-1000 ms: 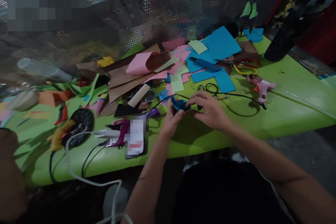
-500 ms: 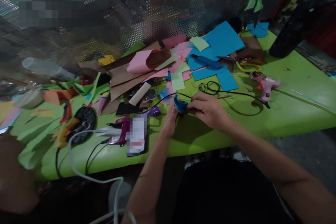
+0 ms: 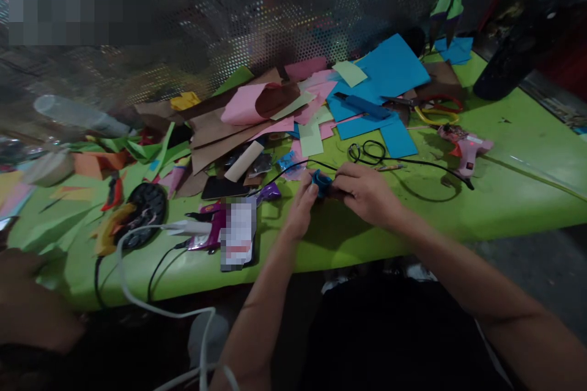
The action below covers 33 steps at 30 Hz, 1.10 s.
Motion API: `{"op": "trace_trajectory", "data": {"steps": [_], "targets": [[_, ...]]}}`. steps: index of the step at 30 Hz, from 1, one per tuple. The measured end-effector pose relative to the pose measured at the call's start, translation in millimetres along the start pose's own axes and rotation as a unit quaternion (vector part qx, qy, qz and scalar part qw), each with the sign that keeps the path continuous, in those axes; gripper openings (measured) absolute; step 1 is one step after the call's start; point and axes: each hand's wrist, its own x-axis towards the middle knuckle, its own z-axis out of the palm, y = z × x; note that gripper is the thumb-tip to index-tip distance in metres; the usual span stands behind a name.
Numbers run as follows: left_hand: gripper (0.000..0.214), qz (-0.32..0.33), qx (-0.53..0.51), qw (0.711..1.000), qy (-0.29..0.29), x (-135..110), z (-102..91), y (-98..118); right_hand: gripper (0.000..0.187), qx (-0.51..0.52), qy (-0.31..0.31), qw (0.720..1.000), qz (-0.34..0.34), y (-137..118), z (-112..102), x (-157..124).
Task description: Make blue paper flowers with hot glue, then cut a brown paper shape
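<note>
Over the green tabletop (image 3: pixel 509 195), between both hands, a curled blue piece (image 3: pixel 323 183) is being held; apparently something light, thin and easily creased is being handled, so a gentle hold at its sides is being called for. On the left, it is being pinched by thumb and fingers of the left hand (image 3: pixel 302 204); on the right, its edge is being met by bent, bunched fingers of the right hand (image 3: pixel 365 193), their exact grip being hidden

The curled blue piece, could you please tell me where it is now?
In the head view, the curled blue piece is just right of centre, held between the left hand and right hand over the green table.
</note>
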Motion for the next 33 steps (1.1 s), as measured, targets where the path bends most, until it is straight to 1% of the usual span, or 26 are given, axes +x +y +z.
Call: {"op": "trace_trajectory", "data": {"steps": [4,9,11,15,19,22,25,28,33], "targets": [[0.053,0.023,0.006,1.0,0.006,0,3.0,12,0.015,-0.015,-0.009,1.0,0.0,1,1,0],[0.055,0.016,0.035,0.998,0.042,2,6.9,19,0.02,-0.028,-0.003,1.0,-0.011,1,3,-1],[0.055,0.03,0.044,0.998,0.04,2,7.5,21,0.02,-0.04,-0.003,0.999,-0.021,1,4,-1],[0.055,0.067,0.07,0.995,0.019,3,7.5,25,0.021,-0.055,-0.001,0.998,-0.043,2,7,-2],[0.051,0.072,0.075,0.994,0.033,3,8.1,26,0.025,-0.05,0.002,0.997,-0.054,1,7,-2],[0.049,0.068,0.068,0.994,0.047,3,8.3,25,0.026,-0.044,-0.009,0.998,-0.047,0,6,-2],[0.046,0.062,0.065,0.995,0.054,2,7.8,23,0.025,-0.027,-0.002,0.999,-0.032,-1,4,-3],[0.045,0.059,0.064,0.995,0.046,2,7.3,22,0.025,-0.009,0.012,1.0,-0.013,-1,3,-3],[0.046,0.052,0.064,0.996,0.033,2,6.5,20,0.024,0.025,0.004,0.999,0.043,-2,2,-3]]}}
